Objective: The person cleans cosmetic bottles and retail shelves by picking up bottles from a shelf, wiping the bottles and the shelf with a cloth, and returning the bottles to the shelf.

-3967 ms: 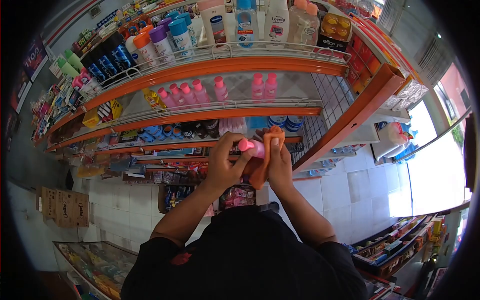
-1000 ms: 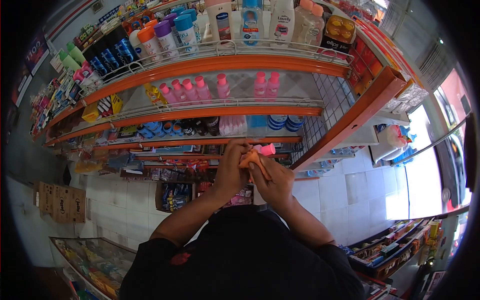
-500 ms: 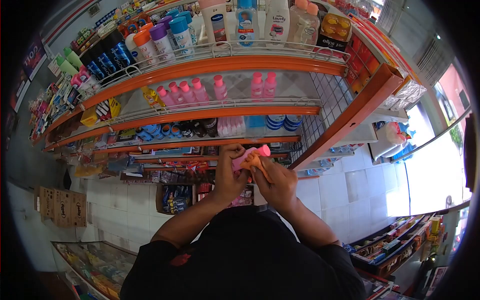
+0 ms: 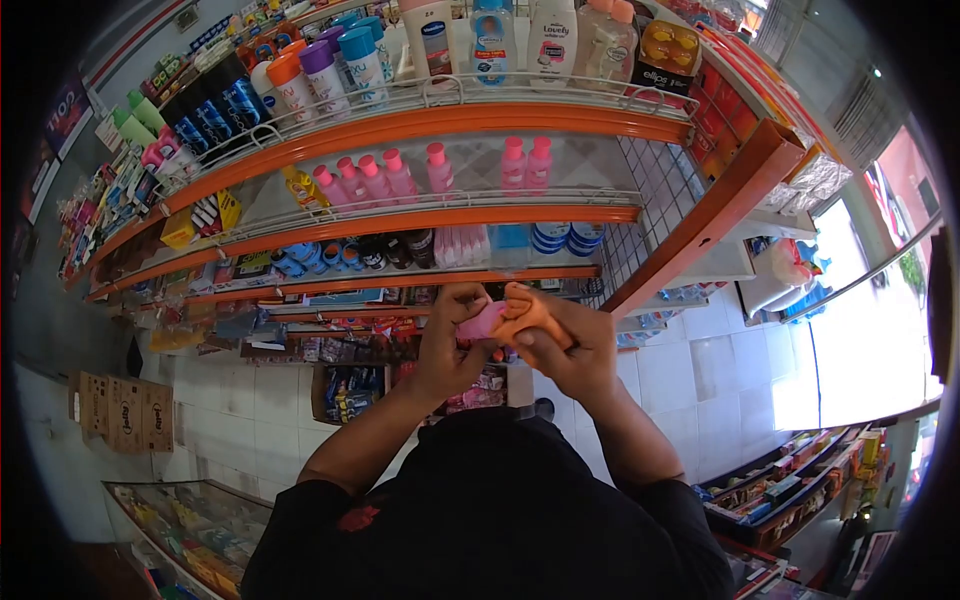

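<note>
A pink bottle (image 4: 482, 321) lies tilted between my hands, in front of the shelves. My left hand (image 4: 452, 343) is closed round its lower end. An orange cloth (image 4: 528, 316) is bunched in my right hand (image 4: 580, 350), which presses it over the capped end of the bottle, so the cap is hidden. On the shelf behind stand several like pink bottles (image 4: 398, 177), with two more (image 4: 513, 166) toward the right end.
The upper shelf (image 4: 480, 122) holds spray cans (image 4: 363, 62) and lotion bottles (image 4: 490, 45). An orange metal post (image 4: 705, 220) rises at the right. Cardboard boxes (image 4: 125, 411) stand on the left floor; a glass case (image 4: 190, 530) is at the lower left.
My right hand and the cloth have moved right and now cover the pink cap, which showed before. Four seconds ago the cap pointed left, beside my left hand.
</note>
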The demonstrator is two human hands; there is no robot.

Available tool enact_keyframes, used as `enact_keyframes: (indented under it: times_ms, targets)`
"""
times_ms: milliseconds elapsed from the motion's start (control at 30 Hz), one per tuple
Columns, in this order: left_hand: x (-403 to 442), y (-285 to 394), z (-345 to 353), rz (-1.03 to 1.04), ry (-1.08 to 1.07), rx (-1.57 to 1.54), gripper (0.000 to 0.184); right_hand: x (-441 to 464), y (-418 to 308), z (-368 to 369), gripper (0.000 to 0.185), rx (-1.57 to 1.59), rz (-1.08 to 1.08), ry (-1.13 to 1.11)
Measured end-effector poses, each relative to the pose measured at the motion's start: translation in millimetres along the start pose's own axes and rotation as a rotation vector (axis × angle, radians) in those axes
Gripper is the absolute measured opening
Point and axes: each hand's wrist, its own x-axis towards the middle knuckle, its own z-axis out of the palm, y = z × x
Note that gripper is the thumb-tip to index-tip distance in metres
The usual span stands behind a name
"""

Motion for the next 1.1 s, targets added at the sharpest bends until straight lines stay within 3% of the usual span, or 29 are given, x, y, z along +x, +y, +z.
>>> enact_keyframes:
  times_ms: [33, 233, 433, 533, 633, 733, 767, 867, 967, 1067, 1100]
  targets:
    - [0.0, 0.3, -0.3, 0.019, -0.005, 0.021, 0.058, -2.0, 1.0, 3.0, 0.053, -0.095, -0.051, 0.026]
    - [-0.7, 14.3, 3.7, -0.08, -0.031, -0.074, 0.056, -6.1, 3.8, 10.2, 0.057, -0.329, -0.345, 0.169]
    - [-8.6, 23.8, 15.3, -0.26, -0.029, -0.366, 0.055, -9.6, 14.2, 6.7, 0.049, -0.413, -0.605, 0.28]
    - [-9.9, 20.4, 19.9, -0.311, 0.032, -0.612, 0.05, -11.2, 19.6, 6.5, 0.049, -0.313, -0.594, 0.32]
    - [4.3, 25.5, 11.5, -0.319, 0.101, -0.855, 0.046, -25.3, 28.7, 6.3, 0.044, -0.389, -0.533, 0.209]
    - [19.8, 34.3, 2.0, -0.489, 0.098, -0.963, 0.055, -35.2, 24.5, 13.4, 0.039, -0.083, -0.166, 0.211]
    - [19.3, 32.4, -2.4, -0.551, 0.011, -0.92, 0.067, -33.3, 21.8, 14.5, 0.038, -0.056, -0.118, 0.24]
    - [2.4, 17.0, -0.7, -0.602, -0.106, -1.109, 0.073, -8.5, -6.9, 11.5, 0.037, 0.071, 0.042, 0.244]
    - [0.1, 25.8, 5.4, -0.725, -0.106, -1.084, 0.073, -4.0, -12.6, 2.6, 0.037, 0.206, 0.218, -0.013]
    - [7.1, 34.7, 16.2, -0.782, 0.102, -0.871, 0.07, -3.3, -17.5, 10.7, 0.042, -0.045, 0.193, -0.008]
    - [6.9, 33.3, 17.8, -0.731, 0.095, -0.796, 0.07, -4.1, -12.0, 13.8, 0.043, -0.136, 0.076, 0.041]
